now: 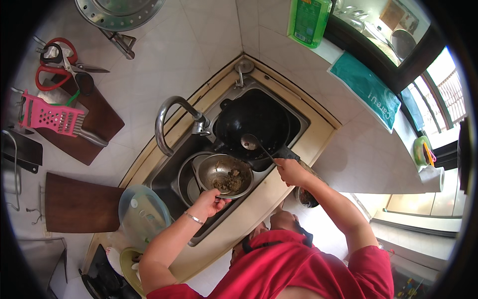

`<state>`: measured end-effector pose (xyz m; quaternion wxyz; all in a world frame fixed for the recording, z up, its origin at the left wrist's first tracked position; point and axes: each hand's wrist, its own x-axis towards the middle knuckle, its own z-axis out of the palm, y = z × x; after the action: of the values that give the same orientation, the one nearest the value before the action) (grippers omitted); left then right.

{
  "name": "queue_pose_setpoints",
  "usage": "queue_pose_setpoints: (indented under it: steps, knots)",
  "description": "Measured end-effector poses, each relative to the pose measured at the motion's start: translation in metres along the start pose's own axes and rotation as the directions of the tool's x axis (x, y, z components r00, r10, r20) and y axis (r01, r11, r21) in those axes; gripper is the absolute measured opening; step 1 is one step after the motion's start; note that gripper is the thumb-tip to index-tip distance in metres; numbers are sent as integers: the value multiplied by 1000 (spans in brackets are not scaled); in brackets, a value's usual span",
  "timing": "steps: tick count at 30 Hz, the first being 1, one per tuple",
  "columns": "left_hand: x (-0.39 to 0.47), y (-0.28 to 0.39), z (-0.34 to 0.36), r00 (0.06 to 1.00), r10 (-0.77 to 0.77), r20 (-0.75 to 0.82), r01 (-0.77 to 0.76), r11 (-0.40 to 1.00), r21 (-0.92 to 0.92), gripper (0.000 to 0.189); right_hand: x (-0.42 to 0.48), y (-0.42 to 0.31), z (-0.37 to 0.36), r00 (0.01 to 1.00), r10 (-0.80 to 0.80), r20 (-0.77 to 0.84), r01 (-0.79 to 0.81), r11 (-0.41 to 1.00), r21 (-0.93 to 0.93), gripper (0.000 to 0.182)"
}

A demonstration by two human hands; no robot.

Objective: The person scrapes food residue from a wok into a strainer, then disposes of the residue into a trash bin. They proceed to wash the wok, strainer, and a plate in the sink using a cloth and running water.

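My left hand (210,203) grips the near rim of a stainless steel bowl (209,172), which is tilted and holds dark brown food scraps (229,181). Beneath that bowl, another metal bowl (182,175) sits in the left sink basin. In my right hand (293,172) is the handle of a metal ladle (249,142). Its head is over a black wok (254,116) that rests across the right basin, with a few small bits stuck in it. The wok's handle (287,152) points toward my right hand.
A curved chrome faucet (164,119) arches over the left basin (164,183). To the left stand a translucent plastic basin (143,213) and a green bowl (129,265). Scissors (63,67), a pink grater (52,116) and dark cutting boards (82,202) hang along the wall. Below the counter's right end sits a bin (307,197).
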<state>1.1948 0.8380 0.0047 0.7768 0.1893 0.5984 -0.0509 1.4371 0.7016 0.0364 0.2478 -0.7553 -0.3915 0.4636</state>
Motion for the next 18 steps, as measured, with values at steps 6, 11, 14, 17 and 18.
queue_pose_setpoints:
  steps: [6,11,14,17,18]
  knots:
    - [0,-3,-2,1000,1,-12,-1,1000,-11,22,-19,-9,-1,994,-4,107,6,1000,-16,36]
    - [0,-4,-4,1000,10,-8,-10,1000,-11,21,-20,-20,-19,1000,8,12,-5,978,-207,34]
    - [0,-3,-1,1000,4,3,-4,1000,1,21,12,3,-28,991,-47,-127,-39,798,-601,32]
    - [0,-4,-1,1000,7,0,-7,1000,7,21,22,-1,-34,990,-40,-137,-73,680,-729,28]
    - [0,-4,-1,1000,11,1,-11,1000,15,21,23,0,-34,990,-42,-134,-72,669,-740,26]
